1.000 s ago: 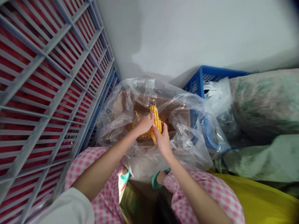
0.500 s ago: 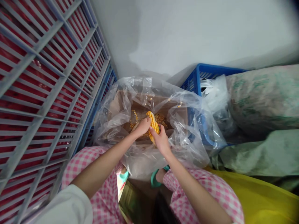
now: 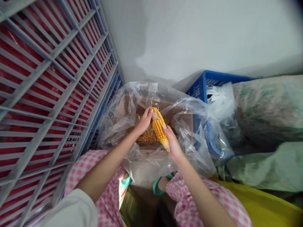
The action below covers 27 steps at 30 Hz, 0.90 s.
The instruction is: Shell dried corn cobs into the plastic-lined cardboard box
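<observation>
Left of the cardboard box point(image 3: 169, 110) stands a stack of red-filled crates with grey slatted sides point(image 3: 47, 78), and a white wall point(image 3: 189, 37) rises behind the box. A clear plastic bag point(image 3: 113, 132) lines the box and billows around its rim, partly in front of the contents. Loose yellow corn kernels point(image 3: 148, 136) lie heaped inside the box. Above them, a corn cob point(image 3: 159, 127) is held tilted, with a pale bare patch at its upper end and rows of orange-yellow kernels below. The left hand point(image 3: 143, 123) curls its fingers closed around the upper end, and the right hand point(image 3: 172, 143) grips the lower tip. Right of the box sit a blue plastic basket point(image 3: 217, 77), a pale green-printed sack point(image 3: 267, 107), and a yellow sheet point(image 3: 258, 201) toward the front.
</observation>
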Available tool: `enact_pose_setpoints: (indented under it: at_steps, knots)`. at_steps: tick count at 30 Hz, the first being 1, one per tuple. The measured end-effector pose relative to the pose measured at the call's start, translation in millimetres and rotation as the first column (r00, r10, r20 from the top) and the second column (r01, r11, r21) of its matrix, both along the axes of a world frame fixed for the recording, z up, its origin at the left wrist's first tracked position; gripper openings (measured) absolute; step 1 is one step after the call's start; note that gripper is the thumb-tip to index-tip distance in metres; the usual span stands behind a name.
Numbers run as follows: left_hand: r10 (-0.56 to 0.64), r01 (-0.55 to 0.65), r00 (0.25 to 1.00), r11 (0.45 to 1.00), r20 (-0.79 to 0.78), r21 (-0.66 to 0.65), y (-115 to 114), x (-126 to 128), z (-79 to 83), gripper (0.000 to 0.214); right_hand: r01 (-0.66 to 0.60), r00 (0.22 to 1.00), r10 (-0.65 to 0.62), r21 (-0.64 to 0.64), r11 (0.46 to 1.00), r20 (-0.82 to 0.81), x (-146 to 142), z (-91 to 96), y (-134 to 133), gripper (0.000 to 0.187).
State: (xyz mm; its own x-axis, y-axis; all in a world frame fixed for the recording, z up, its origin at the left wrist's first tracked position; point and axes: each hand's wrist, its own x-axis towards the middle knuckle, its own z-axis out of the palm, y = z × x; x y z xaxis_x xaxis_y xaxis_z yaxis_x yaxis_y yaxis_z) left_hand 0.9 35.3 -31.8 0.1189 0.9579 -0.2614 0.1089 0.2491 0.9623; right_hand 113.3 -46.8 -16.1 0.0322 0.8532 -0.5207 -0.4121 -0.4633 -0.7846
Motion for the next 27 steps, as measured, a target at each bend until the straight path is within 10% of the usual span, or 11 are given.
enact_pose_setpoints:
  at_steps: [18,27]
  knots:
    - [0.22,-0.195,0.944,0.973,-0.246,0.124,-7.6,2.5,-0.2,0.033,-0.013,1.0,0.013,0.005,1.0,-0.026,-7.9,-0.3,-8.9,0.041]
    - [0.139,-0.104,0.982,0.962,0.128,-0.251,-1.8,3.5,3.8,0.039,0.009,0.999,-0.007,-0.057,0.998,0.033,-2.5,-4.7,-2.8,0.048]
